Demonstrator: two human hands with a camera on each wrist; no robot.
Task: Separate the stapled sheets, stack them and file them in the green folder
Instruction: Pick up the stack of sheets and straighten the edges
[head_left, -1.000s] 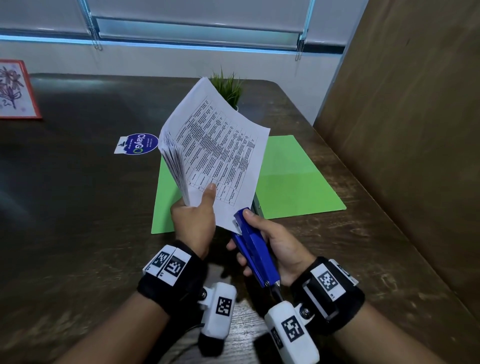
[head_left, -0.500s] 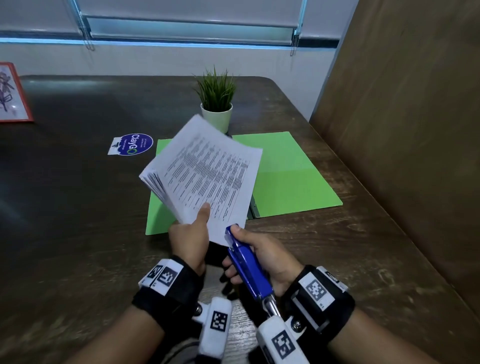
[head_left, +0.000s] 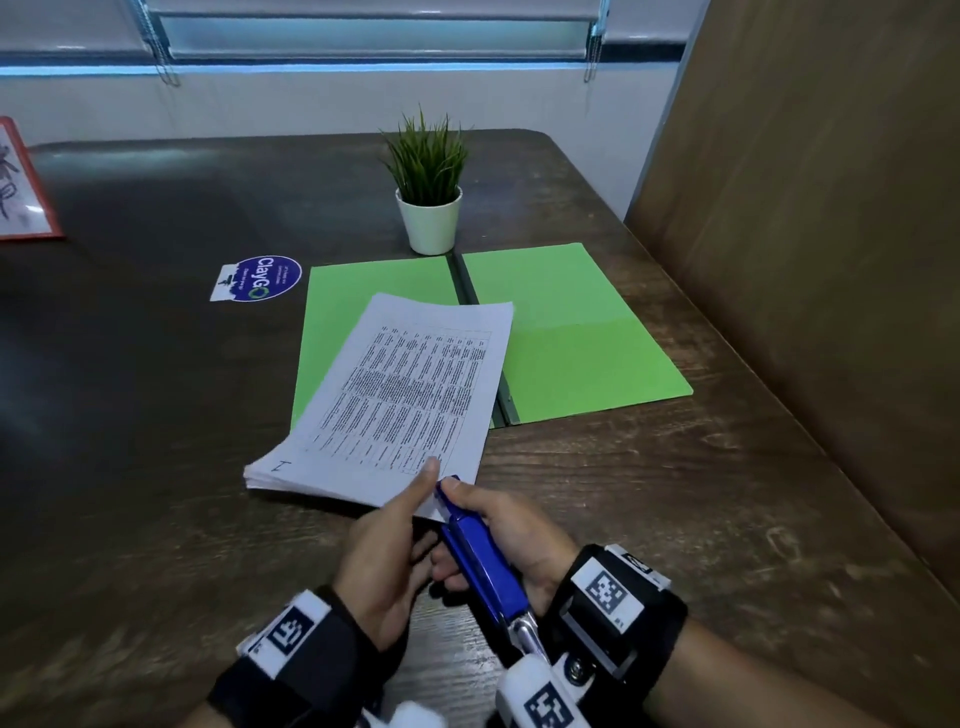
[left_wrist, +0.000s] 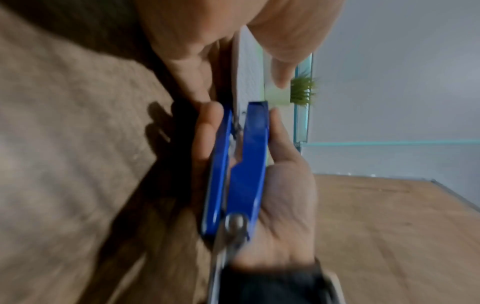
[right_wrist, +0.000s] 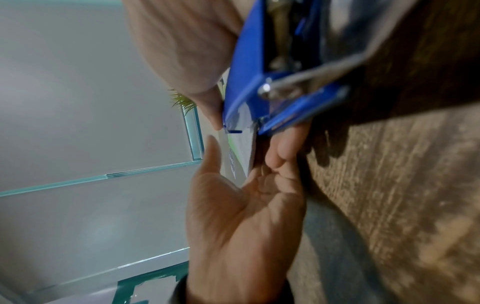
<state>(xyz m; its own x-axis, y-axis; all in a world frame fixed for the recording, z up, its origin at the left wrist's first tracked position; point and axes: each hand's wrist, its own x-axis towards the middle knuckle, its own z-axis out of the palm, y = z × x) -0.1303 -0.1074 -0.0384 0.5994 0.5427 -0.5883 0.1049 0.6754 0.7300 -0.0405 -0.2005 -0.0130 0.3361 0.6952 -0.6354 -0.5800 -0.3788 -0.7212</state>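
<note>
The stapled sheets (head_left: 405, 395) lie almost flat and low over the table, their far end above the left half of the open green folder (head_left: 587, 353). My left hand (head_left: 423, 478) pinches their near right corner, thumb on top. My right hand (head_left: 498, 525) grips a blue staple tool (head_left: 480, 556) whose tip sits at that same corner. In the left wrist view the blue staple tool (left_wrist: 246, 164) has its jaws around the sheets' edge (left_wrist: 246, 67). In the right wrist view the tool (right_wrist: 249, 82) meets the sheets (right_wrist: 241, 144) beside my left hand (right_wrist: 241, 205).
A small potted plant (head_left: 428, 208) stands just behind the folder. A round blue sticker (head_left: 258, 278) lies left of it and a red-framed picture (head_left: 21, 187) at the far left. A wooden wall panel (head_left: 805, 260) runs along the table's right edge.
The sheets came down from nearly upright to almost flat over the folder. Both hands dropped with them, and the blue tool stayed at the near corner.
</note>
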